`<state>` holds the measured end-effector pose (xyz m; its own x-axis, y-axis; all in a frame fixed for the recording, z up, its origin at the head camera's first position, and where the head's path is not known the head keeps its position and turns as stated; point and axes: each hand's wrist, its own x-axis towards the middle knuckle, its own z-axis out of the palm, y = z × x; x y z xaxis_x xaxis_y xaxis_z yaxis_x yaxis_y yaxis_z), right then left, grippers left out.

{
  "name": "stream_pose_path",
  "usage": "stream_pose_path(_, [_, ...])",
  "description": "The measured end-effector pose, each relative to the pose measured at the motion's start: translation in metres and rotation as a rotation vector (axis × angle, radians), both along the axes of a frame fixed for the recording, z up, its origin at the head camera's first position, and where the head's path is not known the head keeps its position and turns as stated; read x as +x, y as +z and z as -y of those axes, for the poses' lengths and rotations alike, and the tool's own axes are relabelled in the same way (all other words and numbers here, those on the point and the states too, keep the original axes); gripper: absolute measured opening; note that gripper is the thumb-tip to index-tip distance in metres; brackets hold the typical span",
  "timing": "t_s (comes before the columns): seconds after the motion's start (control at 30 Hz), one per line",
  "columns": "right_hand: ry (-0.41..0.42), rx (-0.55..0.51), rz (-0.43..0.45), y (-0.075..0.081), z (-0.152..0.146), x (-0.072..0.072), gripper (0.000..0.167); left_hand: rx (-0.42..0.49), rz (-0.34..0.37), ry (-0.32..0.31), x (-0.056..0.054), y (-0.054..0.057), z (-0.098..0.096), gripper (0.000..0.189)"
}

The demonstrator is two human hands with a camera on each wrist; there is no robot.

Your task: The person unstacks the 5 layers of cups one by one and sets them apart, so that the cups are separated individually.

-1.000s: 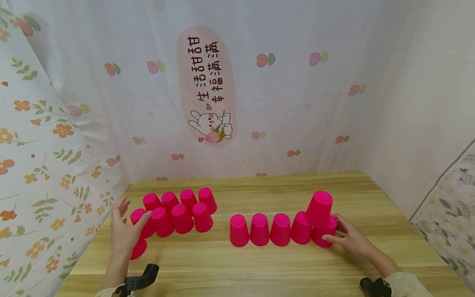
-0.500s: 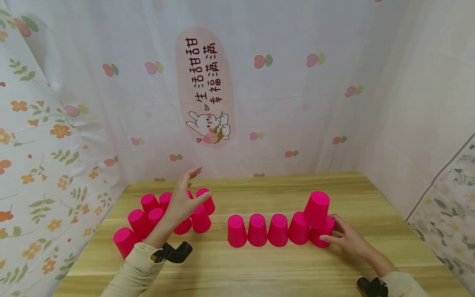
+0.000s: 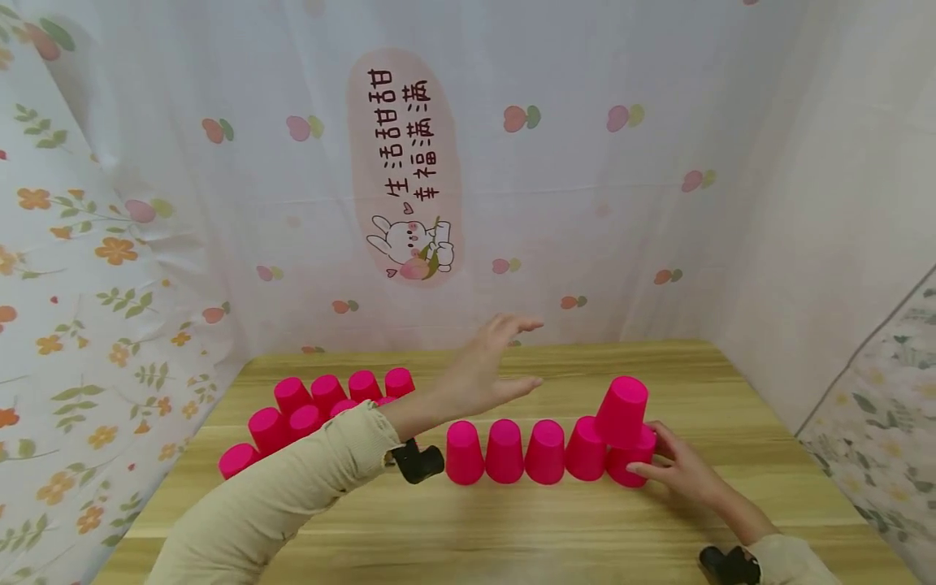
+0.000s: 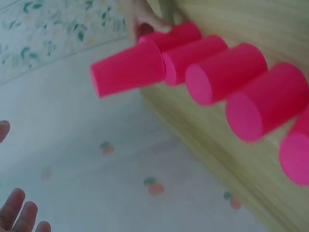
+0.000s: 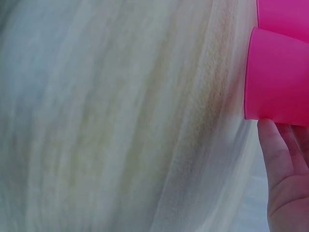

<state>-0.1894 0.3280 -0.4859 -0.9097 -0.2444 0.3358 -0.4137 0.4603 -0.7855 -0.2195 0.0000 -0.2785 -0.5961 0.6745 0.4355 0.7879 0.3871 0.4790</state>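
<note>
A row of several upside-down pink cups (image 3: 504,452) stands on the table. One more pink cup (image 3: 621,411) sits upside down on top, over the right end of the row. My right hand (image 3: 687,470) holds the end cup (image 3: 627,468) below it, thumb in front and fingers behind; the right wrist view shows the thumb at this cup (image 5: 277,79). Raised above the row, my left hand (image 3: 477,372) is empty, thumb and fingers spread apart. In the left wrist view its fingertips show at the left edge, apart from the top cup (image 4: 128,70).
On the left of the wooden table (image 3: 468,536) more upside-down pink cups (image 3: 292,396) stand in rows, partly hidden by my left sleeve (image 3: 292,496). A printed curtain (image 3: 585,203) hangs behind the table's back edge.
My left hand has swept rightward from the left cups to above the row, carrying nothing. The cup nearest it earlier now stands at the left. My right hand stays at the end cup.
</note>
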Motion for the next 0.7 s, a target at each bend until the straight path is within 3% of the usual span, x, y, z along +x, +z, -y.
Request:
stream_pose_path(0.13, [-0.003,0.007,0.019,0.0,0.0,0.0,0.044,-0.036,0.055,-0.04,0.001,-0.01,-0.036,0.059])
stream_pose_path(0.23, [-0.008,0.005,0.035,0.001,-0.001,0.0,0.046,-0.049,0.116,-0.042,-0.001,-0.028,-0.063,0.059])
stream_pose_path(0.37, [0.01,-0.002,0.041,0.002,-0.001,-0.001,0.045,-0.046,0.174,0.003,-0.003,-0.052,-0.091,0.059])
stream_pose_path(0.53, [0.009,-0.008,0.055,0.003,0.001,0.0,0.045,0.006,0.201,0.054,-0.005,-0.078,-0.114,0.058])
stream_pose_path(0.7, [0.005,0.003,0.05,0.003,0.0,0.0,0.045,0.092,0.283,0.064,-0.003,-0.096,-0.129,0.061])
